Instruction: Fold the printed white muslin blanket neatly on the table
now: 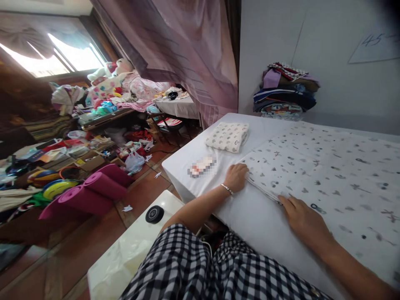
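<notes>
A white cloth printed with small grey and dark motifs (328, 171) lies spread over the right part of the white-covered table (231, 212). My left hand (236, 177), with a bracelet at the wrist, is closed on the cloth's near left corner. Farther right along the same edge, the fingers of my right hand (301, 214) grip the hem, which looks layered there. A folded cloth with a grey print (228, 136) rests beyond my left hand. Left of that hand lies a small blurred item (202, 166) that I cannot make out.
Folded clothes (286, 89) are stacked at the table's back by the wall. A white bench-like surface (115, 258) with a round black object (154, 214) stands at my left. Rolled pink mats (90, 191) and clutter cover the floor beyond. A curtain (200, 50) hangs behind.
</notes>
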Motion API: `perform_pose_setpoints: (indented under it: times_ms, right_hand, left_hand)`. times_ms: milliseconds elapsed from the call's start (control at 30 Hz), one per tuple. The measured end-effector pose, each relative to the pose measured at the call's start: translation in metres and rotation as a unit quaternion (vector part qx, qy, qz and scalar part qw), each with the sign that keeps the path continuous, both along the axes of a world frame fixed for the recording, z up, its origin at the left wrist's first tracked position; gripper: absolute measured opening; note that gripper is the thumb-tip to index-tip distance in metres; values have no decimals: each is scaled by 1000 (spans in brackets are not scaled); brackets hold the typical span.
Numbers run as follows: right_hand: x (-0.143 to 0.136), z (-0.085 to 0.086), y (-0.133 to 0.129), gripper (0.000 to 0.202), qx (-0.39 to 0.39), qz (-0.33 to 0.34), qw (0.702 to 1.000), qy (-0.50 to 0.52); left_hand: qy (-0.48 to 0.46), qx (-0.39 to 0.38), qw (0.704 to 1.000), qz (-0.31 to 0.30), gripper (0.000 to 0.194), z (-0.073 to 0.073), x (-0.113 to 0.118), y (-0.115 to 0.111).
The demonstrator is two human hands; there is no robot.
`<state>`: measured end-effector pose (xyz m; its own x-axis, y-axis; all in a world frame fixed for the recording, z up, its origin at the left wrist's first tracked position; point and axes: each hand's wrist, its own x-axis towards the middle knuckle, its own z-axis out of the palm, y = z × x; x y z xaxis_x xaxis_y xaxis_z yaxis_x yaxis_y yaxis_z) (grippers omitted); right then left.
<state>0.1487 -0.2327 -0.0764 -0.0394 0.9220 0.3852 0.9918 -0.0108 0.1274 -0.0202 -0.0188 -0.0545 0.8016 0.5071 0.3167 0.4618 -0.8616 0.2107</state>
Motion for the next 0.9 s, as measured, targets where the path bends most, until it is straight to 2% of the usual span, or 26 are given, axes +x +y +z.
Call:
perform_pose_setpoints:
  times_ms: [67, 133, 200, 333, 600, 900]
  right_hand:
    - [-1, -1, 0, 36, 6, 2, 1000, 0]
    - [-1, -1, 0, 36, 9, 7, 1000, -1]
    - [-1, -1, 0, 35, 6, 7, 1000, 0]
    - [-1, -1, 0, 37, -3, 1, 1000, 3]
    - [-4, 2, -2, 40, -8, -5, 1000, -20]
    - [-9, -2, 3, 40, 14, 20, 1000, 12]
  left_hand:
    - [-25, -41, 996, 73, 42, 2, -14, 14]
    - [-33, -73, 987, 137, 39, 2, -24, 26]
    - [-22, -95, 981, 168, 32, 1, -29, 35]
    - [-3, -107, 980, 170, 28, -2, -26, 42]
    - [-8, -119, 975, 185, 26, -2, -11, 42]
    - [-11, -106, 972, 209, 29, 8, -15, 48]
